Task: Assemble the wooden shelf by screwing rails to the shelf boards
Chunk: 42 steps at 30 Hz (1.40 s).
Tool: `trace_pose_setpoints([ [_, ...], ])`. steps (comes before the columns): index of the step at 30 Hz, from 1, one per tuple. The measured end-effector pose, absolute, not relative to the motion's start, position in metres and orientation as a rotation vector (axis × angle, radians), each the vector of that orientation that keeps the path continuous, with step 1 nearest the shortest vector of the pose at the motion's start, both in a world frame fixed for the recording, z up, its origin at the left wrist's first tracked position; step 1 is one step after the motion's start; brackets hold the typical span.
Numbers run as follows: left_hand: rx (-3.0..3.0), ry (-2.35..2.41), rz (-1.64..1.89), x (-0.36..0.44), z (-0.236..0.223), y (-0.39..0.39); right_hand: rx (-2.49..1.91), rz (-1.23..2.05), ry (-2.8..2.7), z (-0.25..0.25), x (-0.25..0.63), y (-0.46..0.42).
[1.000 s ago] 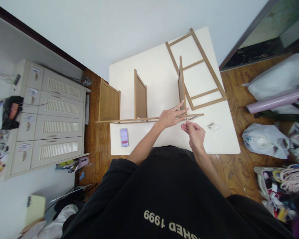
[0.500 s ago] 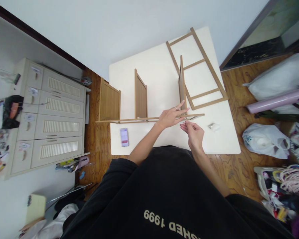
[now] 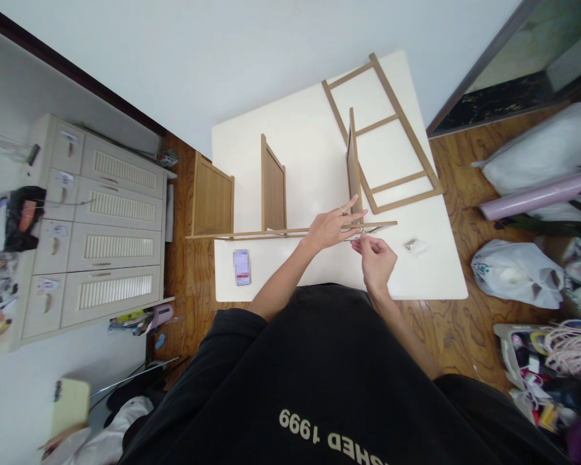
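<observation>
A partly joined wooden shelf rack (image 3: pixel 314 230) stands on its long side frame on the white table, with three panels rising from it. At its right-hand panel (image 3: pixel 353 161), my left hand (image 3: pixel 328 227) steadies the joint, fingers spread across the panel and the side frame. Just below that joint, my right hand (image 3: pixel 378 258) pinches a thin metal rod (image 3: pixel 352 241) that looks like a hex key. Its working end is hidden by my fingers and the frame.
A loose wooden ladder-like frame (image 3: pixel 407 129) lies on the table (image 3: pixel 310 274) at the back right. A small clear packet (image 3: pixel 415 246) sits right of my right hand, and a phone (image 3: pixel 241 267) lies at the left. Bags (image 3: pixel 516 271) crowd the floor on the right.
My right hand has shifted very slightly at the joint, and the rod in it looks a little different in angle. The left hand and the rack stay put.
</observation>
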State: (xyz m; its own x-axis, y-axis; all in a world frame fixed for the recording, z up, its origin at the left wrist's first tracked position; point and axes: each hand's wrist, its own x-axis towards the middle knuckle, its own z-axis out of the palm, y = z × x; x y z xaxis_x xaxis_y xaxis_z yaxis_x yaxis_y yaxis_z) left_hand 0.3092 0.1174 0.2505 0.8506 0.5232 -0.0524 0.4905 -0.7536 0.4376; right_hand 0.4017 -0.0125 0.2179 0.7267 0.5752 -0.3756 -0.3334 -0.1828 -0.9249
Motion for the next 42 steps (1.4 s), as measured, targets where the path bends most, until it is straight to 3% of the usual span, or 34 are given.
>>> trace_pose_setpoints([
  [8,2.604,0.751,0.119,0.309,0.250,0.117,-1.640,0.777,-0.281,0.226,0.402,-0.012],
  [20,2.584,0.764,0.069,0.310,0.252,0.116,-1.139,1.352,0.378,0.230,0.421,-0.002],
  [42,2.560,0.781,0.094,0.310,0.254,0.114,-1.398,1.013,0.001,0.227,0.409,-0.011],
])
